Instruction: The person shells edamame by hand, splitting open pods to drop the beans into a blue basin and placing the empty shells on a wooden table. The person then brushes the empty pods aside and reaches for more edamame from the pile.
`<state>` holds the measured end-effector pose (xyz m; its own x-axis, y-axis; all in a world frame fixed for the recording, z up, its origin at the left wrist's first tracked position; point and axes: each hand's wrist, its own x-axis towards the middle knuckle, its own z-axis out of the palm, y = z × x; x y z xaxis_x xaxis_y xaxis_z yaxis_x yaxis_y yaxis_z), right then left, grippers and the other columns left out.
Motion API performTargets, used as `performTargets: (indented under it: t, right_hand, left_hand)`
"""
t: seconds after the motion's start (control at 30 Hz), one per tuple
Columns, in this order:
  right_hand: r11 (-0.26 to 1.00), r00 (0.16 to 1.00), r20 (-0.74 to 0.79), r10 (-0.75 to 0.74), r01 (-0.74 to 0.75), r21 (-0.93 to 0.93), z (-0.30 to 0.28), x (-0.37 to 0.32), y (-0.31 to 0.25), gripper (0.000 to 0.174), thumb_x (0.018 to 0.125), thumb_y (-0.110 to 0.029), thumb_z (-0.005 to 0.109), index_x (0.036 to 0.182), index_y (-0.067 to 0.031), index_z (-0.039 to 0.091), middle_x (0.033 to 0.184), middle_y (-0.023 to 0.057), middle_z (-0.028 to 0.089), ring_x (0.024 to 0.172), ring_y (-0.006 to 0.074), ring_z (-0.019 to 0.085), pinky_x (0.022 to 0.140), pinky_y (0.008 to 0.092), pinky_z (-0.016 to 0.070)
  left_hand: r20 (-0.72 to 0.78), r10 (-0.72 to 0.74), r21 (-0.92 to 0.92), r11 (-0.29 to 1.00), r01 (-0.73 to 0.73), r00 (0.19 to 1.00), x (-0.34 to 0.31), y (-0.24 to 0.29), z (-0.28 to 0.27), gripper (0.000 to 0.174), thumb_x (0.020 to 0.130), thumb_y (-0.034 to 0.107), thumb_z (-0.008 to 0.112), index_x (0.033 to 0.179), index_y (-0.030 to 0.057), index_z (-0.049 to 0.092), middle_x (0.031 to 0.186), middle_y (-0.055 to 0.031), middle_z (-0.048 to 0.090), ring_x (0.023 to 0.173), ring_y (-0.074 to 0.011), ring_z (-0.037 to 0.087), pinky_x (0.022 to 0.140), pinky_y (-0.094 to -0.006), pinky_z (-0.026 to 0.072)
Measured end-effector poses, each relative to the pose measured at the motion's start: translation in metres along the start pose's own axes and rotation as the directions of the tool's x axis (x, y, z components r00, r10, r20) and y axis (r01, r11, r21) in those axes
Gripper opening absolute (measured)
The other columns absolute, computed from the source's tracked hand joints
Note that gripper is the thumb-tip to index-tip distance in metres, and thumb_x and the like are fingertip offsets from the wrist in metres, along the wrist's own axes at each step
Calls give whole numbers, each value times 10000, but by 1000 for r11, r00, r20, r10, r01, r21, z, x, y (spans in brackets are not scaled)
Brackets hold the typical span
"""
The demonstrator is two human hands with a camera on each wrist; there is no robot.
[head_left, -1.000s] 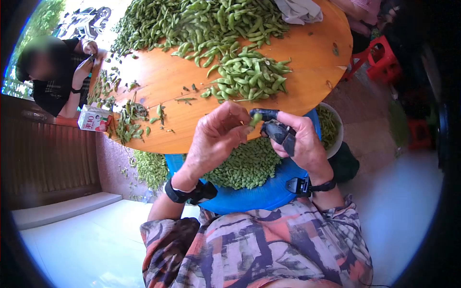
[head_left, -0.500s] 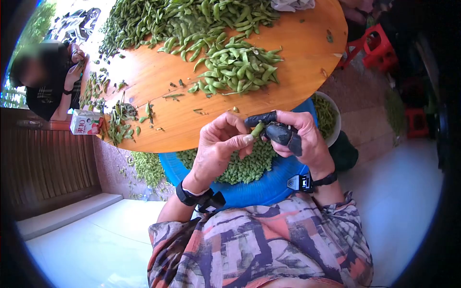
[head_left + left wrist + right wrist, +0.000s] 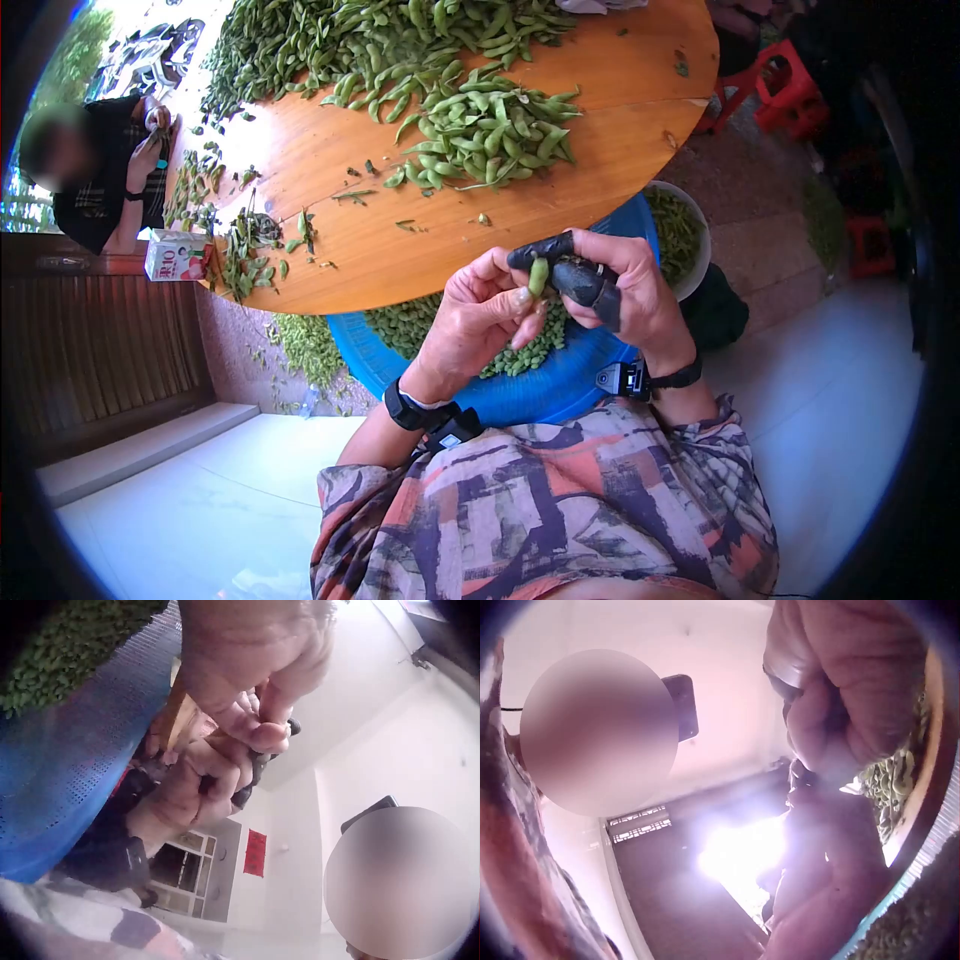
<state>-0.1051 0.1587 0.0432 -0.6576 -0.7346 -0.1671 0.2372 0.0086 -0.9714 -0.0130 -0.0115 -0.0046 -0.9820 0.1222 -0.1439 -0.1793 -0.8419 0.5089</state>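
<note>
Between the two hands is a green edamame pod (image 3: 538,277). My left hand (image 3: 478,318) pinches its lower end between thumb and fingertip. My right hand (image 3: 640,290), with black coverings (image 3: 582,280) on thumb and index finger, grips the pod from the other side near its upper end. Right below the hands, a blue basket (image 3: 375,365) holds many shelled green beans (image 3: 525,355). In the left wrist view the fingertips of both hands meet, and the pod is mostly hidden there.
An orange wooden table (image 3: 600,130) carries a large heap of pods (image 3: 400,40) and a smaller pile (image 3: 490,135). A drink carton (image 3: 175,257) stands at its left edge, near another person (image 3: 100,175). A pale bowl of pods (image 3: 706,245) and red stools (image 3: 790,90) are at right.
The pod has turned more upright between the fingers, and both hands have come closer together around it. The head view has shifted slightly, so the table sits a little higher and further left.
</note>
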Motion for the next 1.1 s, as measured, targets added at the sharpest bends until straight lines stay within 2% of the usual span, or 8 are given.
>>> performTargets:
  t: [0.13, 0.3, 0.4, 0.57, 0.67, 0.87, 0.93, 1.1]
  right_hand:
    - [875, 970, -4, -244, 219, -431, 4, -3, 6, 185, 759, -1, 595, 942, 11, 620, 798, 141, 549, 735, 281, 581, 662, 321, 445]
    - [825, 925, -52, -376, 308, -473, 10, -6, 10, 208, 734, 18, 560, 934, 15, 619, 780, 151, 547, 709, 309, 571, 649, 319, 447]
    - [830, 923, -45, -383, 322, -454, 5, -8, 8, 188, 739, 22, 544, 913, 13, 615, 773, 147, 547, 708, 304, 572, 643, 319, 443]
    - [962, 998, -54, -42, 26, -272, 1, -13, 11, 189, 737, 18, 542, 910, 9, 616, 775, 141, 551, 695, 280, 571, 622, 331, 433]
    - [732, 936, -36, -351, 250, -634, 2, -15, 25, 174, 755, 12, 555, 919, 12, 612, 786, 135, 560, 675, 240, 568, 615, 337, 433]
    - [878, 906, -259, -335, 201, -435, 9, -18, 25, 219, 810, -41, 646, 1022, 14, 640, 788, 126, 565, 700, 205, 579, 635, 316, 445]
    - [900, 938, -209, -277, 178, -397, 5, -18, 27, 243, 814, -49, 656, 1049, 11, 643, 792, 119, 573, 709, 198, 584, 643, 310, 449]
    - [902, 938, -145, -316, 250, -352, 0, -14, 37, 213, 826, -29, 641, 1034, 10, 665, 781, 84, 575, 754, 135, 584, 658, 287, 455]
  left_hand:
    - [-128, 143, 414, 907, -78, 981, -3, -2, 11, 152, 862, 70, 714, 962, 37, 606, 779, -41, 637, 560, -104, 563, 481, -224, 432]
    - [-139, 242, 702, 708, -77, 960, -8, -2, 9, 108, 916, 120, 666, 891, 15, 656, 721, -15, 644, 589, -60, 572, 506, -209, 453]
    - [-129, 147, 673, 740, -23, 981, -7, 4, 11, 222, 981, 184, 575, 908, -7, 661, 744, -42, 654, 584, -79, 578, 499, -211, 451]
    - [-125, -67, 510, 851, 122, 990, -6, 11, 10, 346, 1039, 245, 443, 936, -23, 637, 773, -83, 658, 572, -109, 578, 486, -220, 438]
    - [-168, -176, 568, 787, 241, 970, -5, 12, 12, 334, 1044, 247, 433, 947, -18, 612, 735, -63, 630, 565, -100, 561, 485, -220, 428]
    - [-227, -105, 571, 791, 219, 968, -7, 1, 17, 245, 1022, 203, 496, 921, -1, 584, 640, -1, 547, 540, -56, 503, 478, -217, 399]
    - [-189, -59, 746, 640, 183, 980, -9, -1, 18, 251, 1018, 192, 501, 912, -14, 597, 602, -11, 520, 499, -70, 466, 450, -209, 339]
    - [-202, -153, 657, 711, 250, 967, -11, 3, 19, 257, 996, 221, 547, 916, -12, 619, 597, -19, 547, 500, -72, 487, 460, -204, 360]
